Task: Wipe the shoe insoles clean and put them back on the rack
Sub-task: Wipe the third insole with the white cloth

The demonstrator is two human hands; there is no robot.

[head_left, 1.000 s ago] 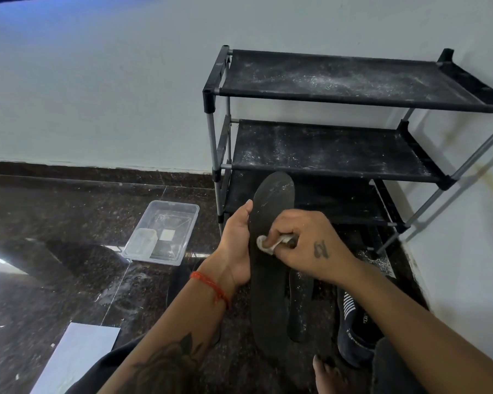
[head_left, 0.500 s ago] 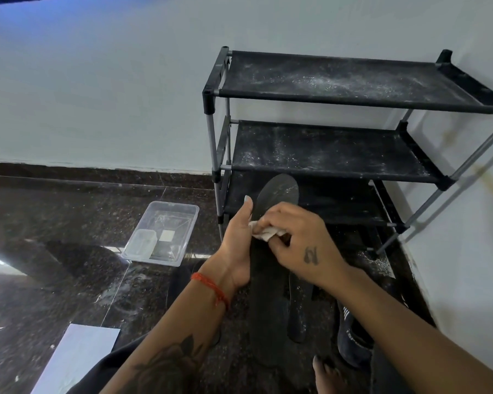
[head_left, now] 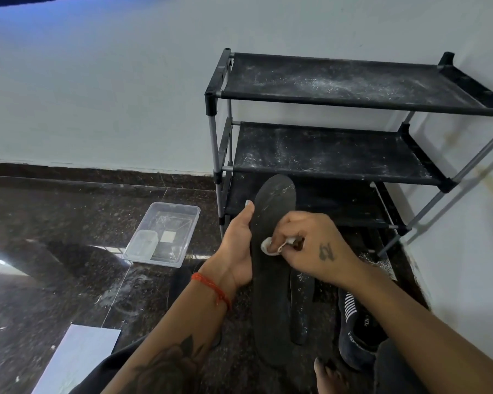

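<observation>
A long black insole [head_left: 272, 294] stands nearly upright in front of the rack, dusty near its toe end. My left hand [head_left: 238, 245] holds it along its left edge, the thumb lying up the side. My right hand [head_left: 308, 245] pinches a small white wipe [head_left: 271, 247] and presses it on the insole's upper half. A second black insole [head_left: 300, 305] lies on the floor just right of the held one. The black three-shelf shoe rack [head_left: 339, 149] stands against the wall, its shelves speckled with white dust.
A clear plastic container [head_left: 165, 234] with a little water and a small white piece sits on the dark stone floor to the left. A dark shoe [head_left: 356, 325] lies at lower right. A white sheet [head_left: 77, 359] lies at lower left. A bare foot [head_left: 325, 373] shows below.
My right hand has slid the wipe back down the insole from near the toe end to the upper middle. My left hand and the insole stayed in place.
</observation>
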